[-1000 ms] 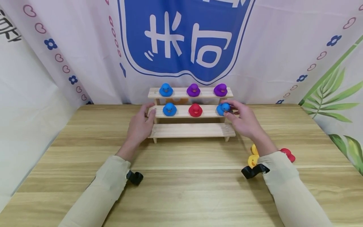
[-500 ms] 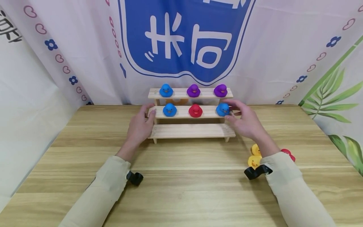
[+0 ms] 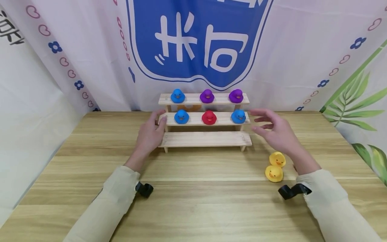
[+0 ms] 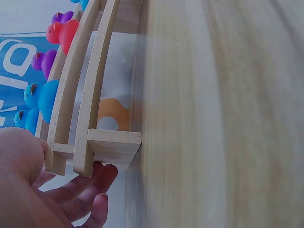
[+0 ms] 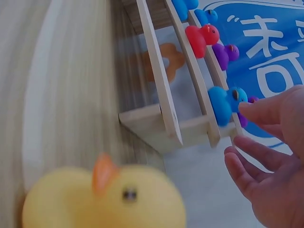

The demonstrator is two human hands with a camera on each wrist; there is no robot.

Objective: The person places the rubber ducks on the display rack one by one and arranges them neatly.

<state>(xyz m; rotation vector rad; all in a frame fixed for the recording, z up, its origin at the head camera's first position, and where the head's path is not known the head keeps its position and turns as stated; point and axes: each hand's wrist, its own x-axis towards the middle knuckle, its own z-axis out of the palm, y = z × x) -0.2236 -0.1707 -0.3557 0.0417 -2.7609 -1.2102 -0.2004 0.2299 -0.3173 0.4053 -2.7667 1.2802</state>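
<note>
A three-tier wooden display stand (image 3: 205, 138) stands at the back of the table. My left hand (image 3: 150, 132) holds its left end, the thumb at the middle tier and the fingers curled round the end in the left wrist view. My right hand (image 3: 276, 132) is just off the right end, fingers spread, holding nothing. Nearest to it is a blue rubber duck (image 3: 238, 116) on the middle tier. A red duck (image 3: 209, 117) and another blue duck (image 3: 181, 117) share that tier. On the top tier sit a blue duck (image 3: 177, 96) and two purple ducks (image 3: 207, 96).
Two yellow rubber ducks (image 3: 274, 173) lie on the wooden table (image 3: 205, 208) beside my right forearm. One yellow duck (image 5: 142, 199) looms close in the right wrist view. A printed curtain (image 3: 105, 60) hangs right behind the stand. The bottom tier bears no ducks.
My right hand has let go of the blue duck at the middle tier's right end and drawn away to the right. The red pieces seen earlier are now hidden by that arm. The left hand stays put.
</note>
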